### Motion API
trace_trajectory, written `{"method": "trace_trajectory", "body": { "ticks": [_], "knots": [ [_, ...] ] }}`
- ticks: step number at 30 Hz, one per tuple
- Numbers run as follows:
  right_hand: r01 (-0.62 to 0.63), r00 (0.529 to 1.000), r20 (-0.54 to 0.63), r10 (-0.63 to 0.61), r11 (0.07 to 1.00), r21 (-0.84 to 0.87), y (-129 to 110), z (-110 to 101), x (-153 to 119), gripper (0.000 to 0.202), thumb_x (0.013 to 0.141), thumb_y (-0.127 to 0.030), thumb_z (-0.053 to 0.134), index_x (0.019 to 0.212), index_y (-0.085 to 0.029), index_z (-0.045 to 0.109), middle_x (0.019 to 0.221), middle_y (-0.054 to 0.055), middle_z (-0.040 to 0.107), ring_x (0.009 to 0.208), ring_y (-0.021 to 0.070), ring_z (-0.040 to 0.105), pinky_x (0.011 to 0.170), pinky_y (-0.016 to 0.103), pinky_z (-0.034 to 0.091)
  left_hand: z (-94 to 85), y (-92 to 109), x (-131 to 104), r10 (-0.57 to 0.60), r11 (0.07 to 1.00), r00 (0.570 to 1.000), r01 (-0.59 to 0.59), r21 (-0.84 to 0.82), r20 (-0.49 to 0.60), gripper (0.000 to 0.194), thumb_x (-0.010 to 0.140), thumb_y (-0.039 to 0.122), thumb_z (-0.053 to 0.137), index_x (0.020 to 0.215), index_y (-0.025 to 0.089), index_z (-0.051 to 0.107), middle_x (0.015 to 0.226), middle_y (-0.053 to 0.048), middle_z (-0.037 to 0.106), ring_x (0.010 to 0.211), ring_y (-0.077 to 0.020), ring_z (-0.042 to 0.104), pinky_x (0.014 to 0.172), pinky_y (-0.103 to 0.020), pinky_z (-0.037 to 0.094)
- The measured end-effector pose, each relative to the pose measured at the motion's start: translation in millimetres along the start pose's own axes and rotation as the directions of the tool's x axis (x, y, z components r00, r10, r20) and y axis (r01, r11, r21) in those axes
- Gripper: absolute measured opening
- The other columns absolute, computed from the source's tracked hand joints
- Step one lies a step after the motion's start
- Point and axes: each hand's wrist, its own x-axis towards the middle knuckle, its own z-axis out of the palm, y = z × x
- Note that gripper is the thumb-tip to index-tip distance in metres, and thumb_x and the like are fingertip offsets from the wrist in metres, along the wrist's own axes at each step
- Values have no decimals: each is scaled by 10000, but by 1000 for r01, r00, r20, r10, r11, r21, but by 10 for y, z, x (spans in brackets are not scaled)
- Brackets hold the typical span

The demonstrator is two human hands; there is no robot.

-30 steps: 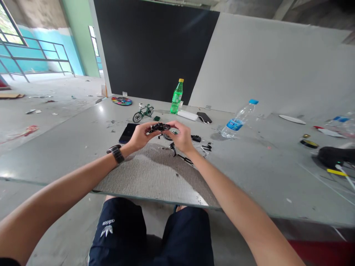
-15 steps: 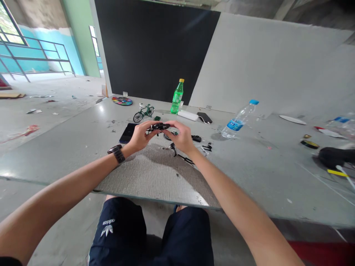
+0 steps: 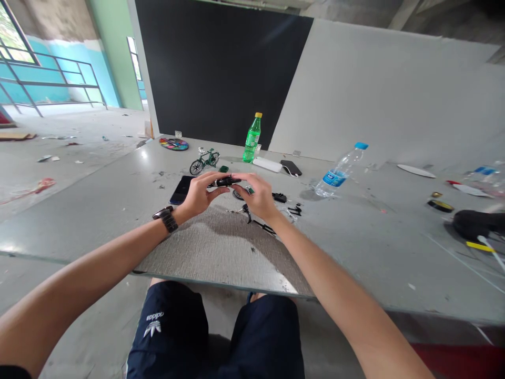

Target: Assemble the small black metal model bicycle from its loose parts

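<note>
Both of my hands hold one small black part (image 3: 225,181), which looks like a model bicycle wheel seen nearly edge-on, raised above the table. My left hand (image 3: 200,192) pinches its left end between thumb and fingers. On the right end, the thumb and fingers of my right hand (image 3: 256,196) close round it. Behind and below my right hand lies a small spoked wheel (image 3: 238,194), partly covered by the fingers. Small black parts (image 3: 265,227) and a black piece (image 3: 280,197) lie around my right wrist. A finished-looking green model bicycle (image 3: 204,160) stands beyond my left hand.
A dark phone (image 3: 181,190) lies beside my left hand. Farther back stand a green bottle (image 3: 252,138) and a white power bank (image 3: 267,164) cabled to a black phone (image 3: 291,168). A clear bottle (image 3: 339,171) stands tilted-looking at right, with tape (image 3: 440,205) beyond. A paint palette (image 3: 174,143) lies at back left.
The black part has turned slightly between my fingers and now looks narrower. My hands have hardly shifted, and the things on the table are where they were.
</note>
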Motion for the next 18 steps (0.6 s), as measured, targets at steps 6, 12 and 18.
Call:
{"method": "trace_trajectory", "body": {
  "ticks": [6, 12, 18],
  "knots": [
    [51, 997, -49, -54, 997, -53, -4, 17, -2, 252, 1005, -356, 570, 1241, -301, 637, 1239, 58, 717, 1190, 246, 647, 1035, 478, 527, -14, 34, 4, 51, 998, 999, -51, 36, -13, 286, 961, 291, 655, 1238, 224, 674, 1162, -98, 745, 1074, -209, 690, 945, -401, 548],
    [24, 992, -122, -43, 988, -155, 36, 29, -15, 330, 980, -423, 598, 1277, -278, 601, 1204, 88, 718, 1128, 277, 661, 983, 480, 534, -32, 50, 13, 106, 994, 994, -106, 34, -18, 270, 993, 247, 589, 1254, 244, 660, 1218, -85, 731, 1178, -219, 653, 1031, -456, 508],
    [69, 986, -135, -94, 981, -179, 48, 37, -20, 270, 977, -401, 610, 1218, -279, 614, 1133, 76, 730, 1046, 263, 671, 933, 445, 533, -29, 73, 16, 69, 998, 997, -68, 14, -33, 243, 979, 268, 620, 1213, 231, 674, 1179, -91, 744, 1145, -222, 672, 1005, -434, 528]
  ]
}}
